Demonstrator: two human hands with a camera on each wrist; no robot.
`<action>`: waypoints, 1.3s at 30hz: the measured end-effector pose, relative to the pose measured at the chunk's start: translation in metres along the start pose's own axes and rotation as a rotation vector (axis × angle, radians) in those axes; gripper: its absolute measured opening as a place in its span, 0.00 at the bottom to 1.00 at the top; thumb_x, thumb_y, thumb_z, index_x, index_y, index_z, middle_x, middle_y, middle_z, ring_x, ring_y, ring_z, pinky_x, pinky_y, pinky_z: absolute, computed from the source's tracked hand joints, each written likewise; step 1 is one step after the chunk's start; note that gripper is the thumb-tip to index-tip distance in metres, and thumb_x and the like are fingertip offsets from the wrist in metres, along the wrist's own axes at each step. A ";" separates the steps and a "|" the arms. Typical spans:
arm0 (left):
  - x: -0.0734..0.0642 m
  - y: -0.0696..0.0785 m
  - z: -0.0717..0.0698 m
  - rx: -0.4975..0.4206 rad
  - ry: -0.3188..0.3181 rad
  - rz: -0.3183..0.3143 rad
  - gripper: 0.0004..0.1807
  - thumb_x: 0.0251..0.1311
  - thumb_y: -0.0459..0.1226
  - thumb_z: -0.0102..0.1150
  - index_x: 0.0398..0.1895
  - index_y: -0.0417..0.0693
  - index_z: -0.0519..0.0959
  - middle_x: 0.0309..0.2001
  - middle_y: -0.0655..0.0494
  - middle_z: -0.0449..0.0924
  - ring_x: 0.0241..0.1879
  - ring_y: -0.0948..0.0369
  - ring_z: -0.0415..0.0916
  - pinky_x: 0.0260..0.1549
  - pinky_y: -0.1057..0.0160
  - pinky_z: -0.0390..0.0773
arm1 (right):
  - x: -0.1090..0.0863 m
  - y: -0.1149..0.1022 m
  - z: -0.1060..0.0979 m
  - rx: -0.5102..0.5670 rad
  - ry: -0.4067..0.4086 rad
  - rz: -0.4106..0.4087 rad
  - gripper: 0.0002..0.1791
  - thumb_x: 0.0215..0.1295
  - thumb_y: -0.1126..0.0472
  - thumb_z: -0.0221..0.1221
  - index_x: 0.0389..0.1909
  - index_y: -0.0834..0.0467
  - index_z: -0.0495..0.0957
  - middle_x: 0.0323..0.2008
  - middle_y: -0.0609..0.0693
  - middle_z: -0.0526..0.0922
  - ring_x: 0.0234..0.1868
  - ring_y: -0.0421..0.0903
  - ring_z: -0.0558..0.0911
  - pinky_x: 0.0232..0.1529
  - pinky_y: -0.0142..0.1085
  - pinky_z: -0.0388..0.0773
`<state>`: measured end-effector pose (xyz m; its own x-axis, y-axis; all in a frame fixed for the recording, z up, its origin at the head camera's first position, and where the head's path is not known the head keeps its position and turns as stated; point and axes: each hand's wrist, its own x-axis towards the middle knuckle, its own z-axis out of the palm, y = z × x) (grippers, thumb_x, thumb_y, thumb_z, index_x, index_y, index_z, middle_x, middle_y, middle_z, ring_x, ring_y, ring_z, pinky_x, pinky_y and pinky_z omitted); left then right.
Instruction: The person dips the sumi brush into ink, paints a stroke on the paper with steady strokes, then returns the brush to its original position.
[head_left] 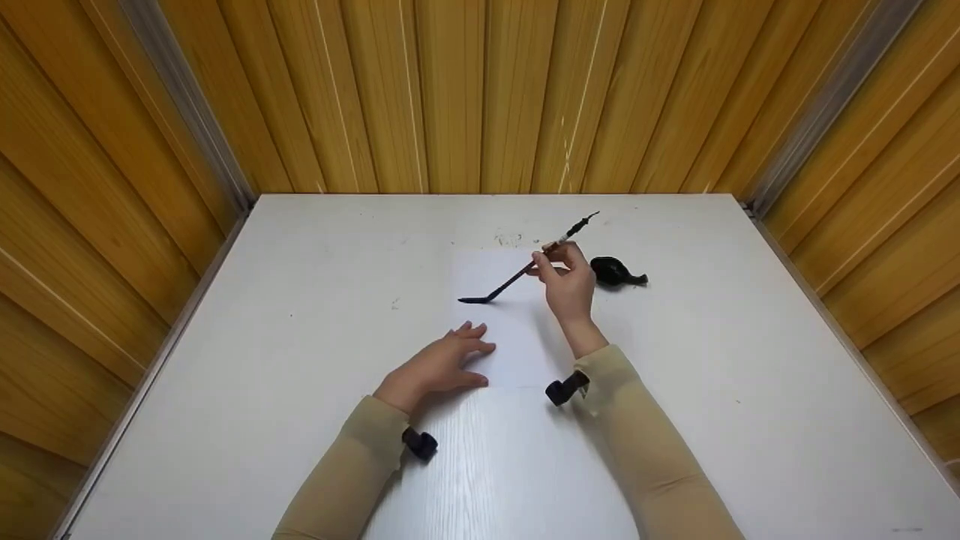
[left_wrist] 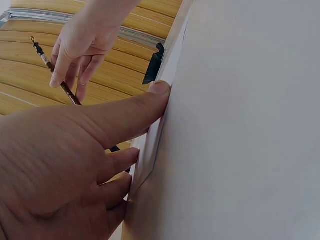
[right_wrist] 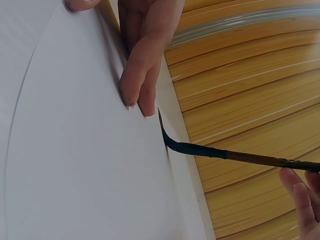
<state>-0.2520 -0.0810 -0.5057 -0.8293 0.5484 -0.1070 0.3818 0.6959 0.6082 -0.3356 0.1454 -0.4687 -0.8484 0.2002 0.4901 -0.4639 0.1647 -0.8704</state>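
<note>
Black-bristled brush [head_left: 512, 283] is pinched in R hand [head_left: 568, 285], tip bent against white paper [head_left: 517, 352]; paper's pressed w/ L hand [head_left: 442, 364], fingers loosely spread. Dark obj. [head_left: 611, 272] is seen on table [head_left: 720, 375], just beside R hand.

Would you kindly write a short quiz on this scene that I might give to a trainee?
1. Which of the person's hands holds the brush?
2. True or false: the bulb-shaped black object lies on the paper.
3. Choose one. In the right wrist view, the bristles look:
a) perfectly straight
b) bent
c) splayed into a wide fan

Key:
1. The right hand.
2. False; it lies off the paper, to the right.
3. b
</note>
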 end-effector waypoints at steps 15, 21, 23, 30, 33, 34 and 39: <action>-0.001 -0.002 0.000 0.002 0.011 0.025 0.32 0.64 0.42 0.70 0.71 0.47 0.75 0.81 0.48 0.56 0.83 0.47 0.45 0.80 0.43 0.53 | 0.003 0.001 -0.009 0.019 0.009 0.017 0.11 0.66 0.68 0.67 0.43 0.72 0.78 0.35 0.59 0.85 0.25 0.41 0.89 0.30 0.30 0.87; -0.001 -0.002 0.000 0.008 0.011 0.019 0.32 0.63 0.42 0.71 0.71 0.47 0.75 0.81 0.49 0.56 0.83 0.48 0.45 0.81 0.44 0.52 | 0.003 0.001 -0.011 0.016 0.020 0.012 0.11 0.66 0.68 0.67 0.43 0.72 0.79 0.36 0.64 0.84 0.29 0.61 0.90 0.27 0.26 0.84; -0.001 -0.002 0.000 0.011 0.009 0.018 0.32 0.63 0.42 0.71 0.71 0.48 0.75 0.82 0.49 0.56 0.83 0.48 0.45 0.81 0.44 0.52 | 0.004 0.001 -0.012 0.018 0.024 0.011 0.11 0.66 0.69 0.67 0.43 0.72 0.79 0.37 0.66 0.84 0.31 0.67 0.89 0.27 0.26 0.83; -0.002 -0.002 -0.001 -0.015 0.000 0.002 0.32 0.64 0.42 0.70 0.71 0.48 0.74 0.82 0.49 0.55 0.84 0.47 0.44 0.80 0.42 0.52 | 0.006 0.004 -0.017 -0.037 0.036 0.023 0.11 0.67 0.70 0.66 0.45 0.74 0.78 0.39 0.66 0.84 0.34 0.72 0.87 0.29 0.27 0.85; -0.002 -0.002 -0.001 -0.014 -0.002 -0.002 0.33 0.64 0.43 0.70 0.72 0.49 0.74 0.82 0.50 0.54 0.84 0.47 0.44 0.80 0.43 0.52 | 0.005 -0.003 -0.019 -0.026 0.037 0.042 0.11 0.67 0.72 0.64 0.44 0.76 0.77 0.38 0.67 0.84 0.34 0.72 0.87 0.31 0.30 0.87; -0.002 -0.002 -0.001 -0.014 -0.003 -0.004 0.33 0.64 0.43 0.70 0.72 0.49 0.74 0.82 0.50 0.54 0.84 0.47 0.43 0.81 0.43 0.52 | 0.004 -0.008 -0.020 -0.021 0.036 0.046 0.10 0.67 0.73 0.64 0.44 0.76 0.77 0.38 0.67 0.84 0.34 0.72 0.87 0.31 0.32 0.88; -0.002 -0.002 -0.001 -0.024 0.004 0.007 0.32 0.64 0.42 0.70 0.71 0.48 0.75 0.82 0.49 0.55 0.84 0.47 0.44 0.80 0.42 0.53 | 0.001 -0.022 -0.023 0.010 0.039 0.061 0.10 0.66 0.74 0.64 0.43 0.76 0.76 0.36 0.62 0.84 0.30 0.62 0.89 0.32 0.31 0.88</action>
<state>-0.2512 -0.0843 -0.5061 -0.8283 0.5513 -0.0996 0.3778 0.6810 0.6273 -0.3205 0.1639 -0.4482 -0.8648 0.2470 0.4371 -0.4141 0.1416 -0.8992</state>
